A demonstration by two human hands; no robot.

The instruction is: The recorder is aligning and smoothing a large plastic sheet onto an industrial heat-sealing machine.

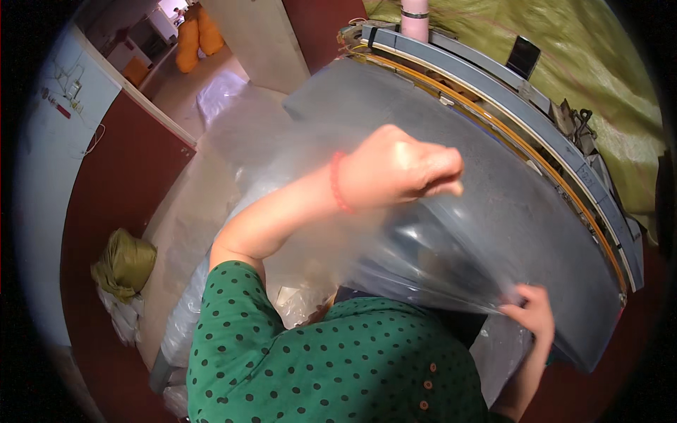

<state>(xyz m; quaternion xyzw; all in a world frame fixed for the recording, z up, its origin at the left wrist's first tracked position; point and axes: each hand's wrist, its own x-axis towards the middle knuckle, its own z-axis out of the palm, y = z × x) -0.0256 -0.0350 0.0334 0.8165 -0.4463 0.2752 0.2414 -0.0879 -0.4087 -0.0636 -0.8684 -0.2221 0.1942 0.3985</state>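
A sheet of clear plastic film (430,247) is stretched between my two hands over the near side of a grey worktable. My left hand (398,166), with a red bracelet at its wrist, is raised in front of me and closed on the film's upper part. Lower and to the right, my right hand (532,310) pinches the film's edge between thumb and fingers. More film, blurred and cloudy, spreads to the left beneath my left forearm. I cannot tell whether the film is a flat sheet or a bag.
Along the far side of the grey table (486,148) runs a long blue-grey machine bar (571,134). On it stand a pink bottle (415,20) and a dark phone (523,56); scissors (584,120) lie farther right. An olive sack (127,261) sits by the left wall, near an open doorway.
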